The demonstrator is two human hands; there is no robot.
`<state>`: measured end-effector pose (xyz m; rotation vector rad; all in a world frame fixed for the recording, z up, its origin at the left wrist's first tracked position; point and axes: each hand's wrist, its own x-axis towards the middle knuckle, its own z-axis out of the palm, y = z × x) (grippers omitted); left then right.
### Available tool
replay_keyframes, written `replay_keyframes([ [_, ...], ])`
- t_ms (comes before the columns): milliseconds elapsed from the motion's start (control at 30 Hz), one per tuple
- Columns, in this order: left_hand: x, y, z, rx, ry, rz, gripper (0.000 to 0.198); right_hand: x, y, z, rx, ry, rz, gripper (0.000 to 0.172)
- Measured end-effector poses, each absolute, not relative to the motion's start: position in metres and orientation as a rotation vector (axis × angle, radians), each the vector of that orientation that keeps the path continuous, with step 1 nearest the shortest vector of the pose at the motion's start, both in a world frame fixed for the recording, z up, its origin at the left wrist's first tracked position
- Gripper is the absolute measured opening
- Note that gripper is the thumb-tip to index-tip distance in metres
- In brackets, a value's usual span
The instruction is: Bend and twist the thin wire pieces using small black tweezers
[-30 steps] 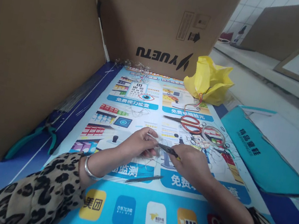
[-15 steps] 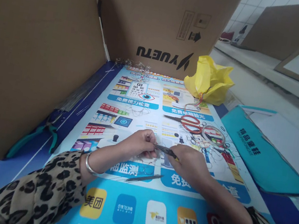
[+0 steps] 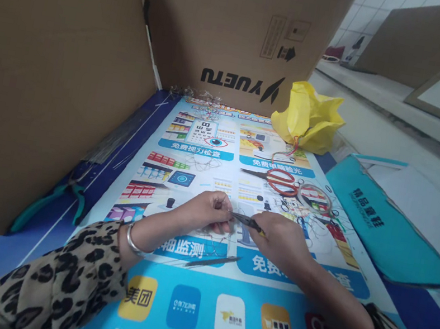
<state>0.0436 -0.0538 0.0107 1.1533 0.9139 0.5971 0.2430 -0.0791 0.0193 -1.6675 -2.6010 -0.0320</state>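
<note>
My left hand (image 3: pixel 211 212) pinches thin wire, with a loose tangle of it (image 3: pixel 213 240) hanging below the fingers. In my right hand (image 3: pixel 281 240) are dark-tipped pliers (image 3: pixel 247 221), pointing left; their tips meet the left fingertips. Whether the jaws grip the wire is too small to tell. Below the hands, a bundle of thin dark rods (image 3: pixel 212 262) lies on the printed poster sheet (image 3: pixel 225 281). Beyond the right hand lie red-handled scissors (image 3: pixel 280 182) and a roll of tape or wire (image 3: pixel 314 199), with tangled wire around them.
Cardboard panels (image 3: pixel 235 31) stand at the back and left. Teal-handled pliers (image 3: pixel 51 205) lie at the left. A yellow wrapped bundle (image 3: pixel 311 118) sits at the back right, a teal box (image 3: pixel 380 221) at the right. More wire (image 3: pixel 208 107) lies at the back.
Both hands hold nearly the same place and grips. The pliers have turned very slightly at the left fingertips.
</note>
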Motion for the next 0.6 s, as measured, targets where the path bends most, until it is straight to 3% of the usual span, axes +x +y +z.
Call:
replay_keyframes([
  [600, 0.0456, -0.0546, 0.0121, 1.153, 0.955, 0.610, 0.010, 0.2439, -0.0810, 0.0198, -1.613, -2.619, -0.147, 0.020],
])
